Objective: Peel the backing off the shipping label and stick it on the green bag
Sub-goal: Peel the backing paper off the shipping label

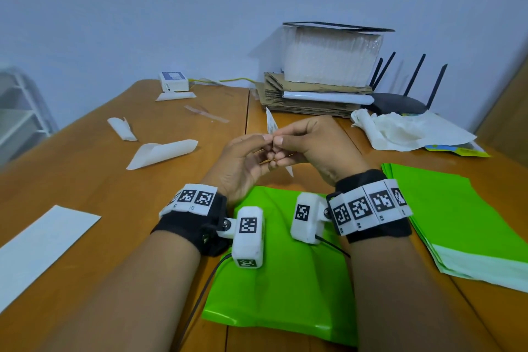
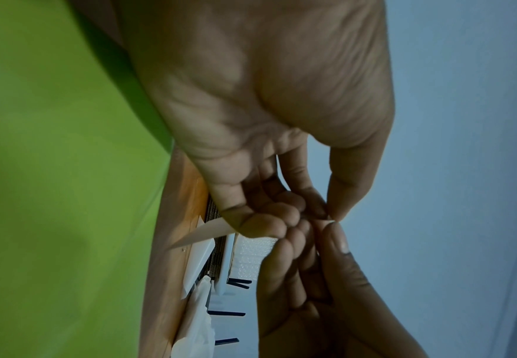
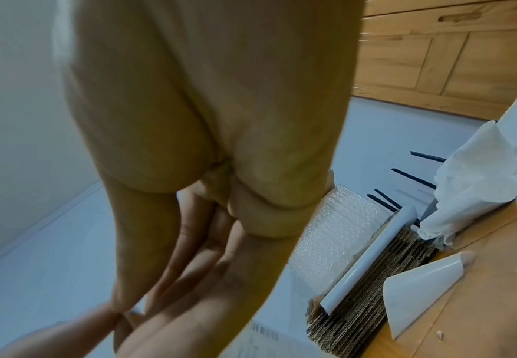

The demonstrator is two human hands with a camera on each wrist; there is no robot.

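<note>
Both hands meet above the wooden table and pinch the white shipping label [image 1: 271,123] between them, held almost edge-on. My left hand [image 1: 263,142] grips it with thumb and forefinger, and my right hand [image 1: 281,140] pinches the same spot from the other side. The left wrist view shows the left hand [image 2: 332,218] pinching, with a label corner [image 2: 208,232] poking out below the fingers. A barcode on the label [image 3: 263,335] appears past the right hand [image 3: 125,312]. The green bag [image 1: 285,280] lies flat under my wrists, also seen as the green bag [image 2: 51,169].
A stack of green bags [image 1: 463,208] lies at the right. Curled backing sheets [image 1: 163,151] and a flat white sheet [image 1: 43,243] lie at the left. Cardboard with bubble wrap [image 1: 328,66], a router [image 1: 400,101] and crumpled white paper [image 1: 400,130] stand at the back right.
</note>
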